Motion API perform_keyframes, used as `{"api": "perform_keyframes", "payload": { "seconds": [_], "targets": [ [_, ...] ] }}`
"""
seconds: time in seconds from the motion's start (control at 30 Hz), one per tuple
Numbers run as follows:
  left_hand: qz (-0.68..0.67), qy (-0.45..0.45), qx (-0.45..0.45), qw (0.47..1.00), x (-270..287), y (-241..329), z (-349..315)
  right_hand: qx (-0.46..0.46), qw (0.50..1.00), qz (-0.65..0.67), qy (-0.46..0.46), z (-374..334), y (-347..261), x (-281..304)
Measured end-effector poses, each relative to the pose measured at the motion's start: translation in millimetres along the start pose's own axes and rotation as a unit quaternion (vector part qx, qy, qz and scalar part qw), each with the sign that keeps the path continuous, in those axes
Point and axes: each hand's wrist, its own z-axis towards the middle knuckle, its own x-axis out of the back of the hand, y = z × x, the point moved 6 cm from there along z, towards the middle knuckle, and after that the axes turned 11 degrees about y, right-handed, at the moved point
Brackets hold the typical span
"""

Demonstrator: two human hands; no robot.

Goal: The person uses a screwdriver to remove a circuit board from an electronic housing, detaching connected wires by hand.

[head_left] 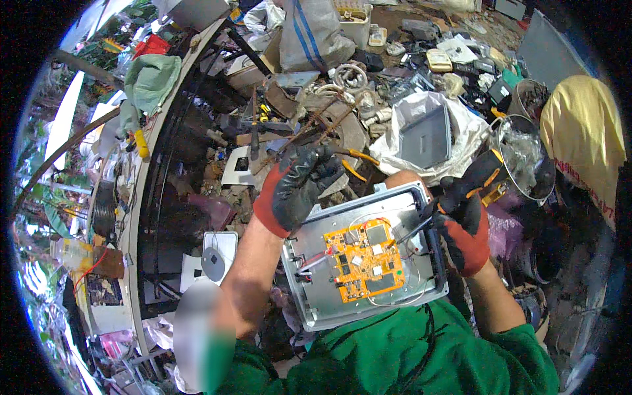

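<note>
A grey rectangular housing [309,313] lies tilted across my lap, its inside facing up. An orange circuit board [359,266] sits in it on a metal plate, with thin wires running to the sides. My right hand [466,230], in a black and red glove, is closed around a screwdriver [484,176] with a black and orange handle; its dark shaft points toward the board's right edge. My left hand [296,187], gloved alike, is raised above the housing's upper left corner with its fingers curled. Whatever it may hold is hidden. Orange-handled pliers [355,164] appear just beyond it.
A white sack [388,141] holding a grey plastic bin [418,135] stands ahead. To its right are a clear round container [523,155] and a yellow sack [582,125]. Scrap parts and cables [349,78] cover the ground beyond. A bench edge [141,250] runs along the left.
</note>
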Motion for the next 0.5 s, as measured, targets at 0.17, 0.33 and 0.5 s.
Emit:
{"api": "perform_keyframes", "payload": {
  "seconds": [0.17,0.33,0.5],
  "targets": [
    [-0.044,-0.028,-0.005,0.999,6.8,3.0,1.2,-0.009,1.000,-0.011,-0.018,-2.9,0.7,-4.6],
    [-0.105,-0.028,0.027,0.994,4.7,5.2,-1.5,-0.035,0.999,-0.020,-0.007,-1.4,4.2,-9.7],
    [-0.114,-0.049,0.009,0.992,-3.9,13.0,-5.4,-0.051,0.999,-0.005,-0.002,0.0,7.8,-11.8]
  ]
}}
